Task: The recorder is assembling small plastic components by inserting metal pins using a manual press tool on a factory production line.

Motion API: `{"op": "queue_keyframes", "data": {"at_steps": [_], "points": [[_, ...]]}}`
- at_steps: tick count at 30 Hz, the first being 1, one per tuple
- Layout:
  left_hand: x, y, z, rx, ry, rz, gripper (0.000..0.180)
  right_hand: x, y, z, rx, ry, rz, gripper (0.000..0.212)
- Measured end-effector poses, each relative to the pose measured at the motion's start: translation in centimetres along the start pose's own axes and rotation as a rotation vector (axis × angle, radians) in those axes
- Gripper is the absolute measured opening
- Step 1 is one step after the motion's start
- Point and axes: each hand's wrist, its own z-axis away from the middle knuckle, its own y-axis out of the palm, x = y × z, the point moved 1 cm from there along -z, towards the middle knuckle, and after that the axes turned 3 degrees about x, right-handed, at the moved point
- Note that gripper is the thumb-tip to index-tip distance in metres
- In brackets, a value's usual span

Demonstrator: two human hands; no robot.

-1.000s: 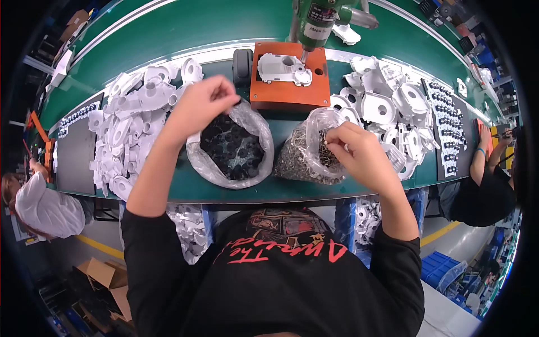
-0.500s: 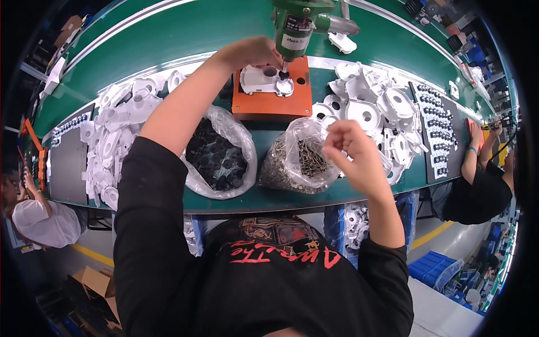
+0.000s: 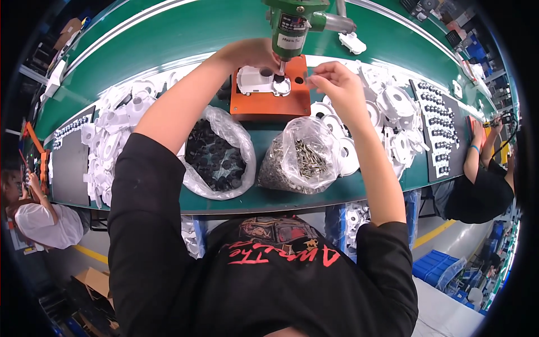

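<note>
Head view: the left hand [image 3: 257,54] is bent over the far left part of an orange block [image 3: 269,109], its fingertips brought close to the tip of a green drill-like machine [image 3: 289,35]. Its fingers are curled, and whether anything is gripped by them cannot be told, since they are partly hidden. On the block a white plastic part [image 3: 252,82] is laid flat, and a small black piece [image 3: 279,78] is seated on it under the machine tip. The right hand [image 3: 341,89] is raised just beside the right side of the block, with fingers half curled and the thumb brought near the forefinger; whether something small is pinched there cannot be made out. Nearer the body, two clear bags are stood open on the green bench [image 3: 264,203]: the left bag [image 3: 245,135] is filled with black pieces [image 3: 216,160], the right bag [image 3: 289,143] with metal screws [image 3: 310,160]. White parts are heaped on both sides, in a left pile [image 3: 115,132] and a right pile [image 3: 397,106]
</note>
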Motion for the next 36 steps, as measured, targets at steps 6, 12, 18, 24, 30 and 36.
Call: {"op": "queue_keyframes", "data": {"at_steps": [6,12,18,24,30,36], "points": [[1.5,1.4,2.6,-0.434,-0.169,0.085,0.026,-2.3,3.1,-3.7,-0.005,-0.002,-0.015,0.019],[0.4,7.0,9.0,-0.652,0.103,-0.223,0.028,-3.9,4.5,-4.3,-0.018,-0.093,0.339,0.024],[0.5,9.9,9.6,-0.811,0.254,-0.589,0.034,-4.1,4.7,-4.2,-0.037,-0.086,0.283,0.023],[0.5,10.2,9.5,-0.754,0.179,-0.613,0.051,-4.3,4.1,-3.2,0.017,-0.221,0.401,0.022],[0.5,10.5,9.4,-0.785,0.222,-0.666,0.057,-4.1,4.1,-1.6,0.046,-0.597,0.681,0.028],[0.3,10.5,9.5,-0.811,0.228,-0.679,0.055,-3.6,4.7,-0.7,-0.001,-0.639,0.840,0.034]]}}
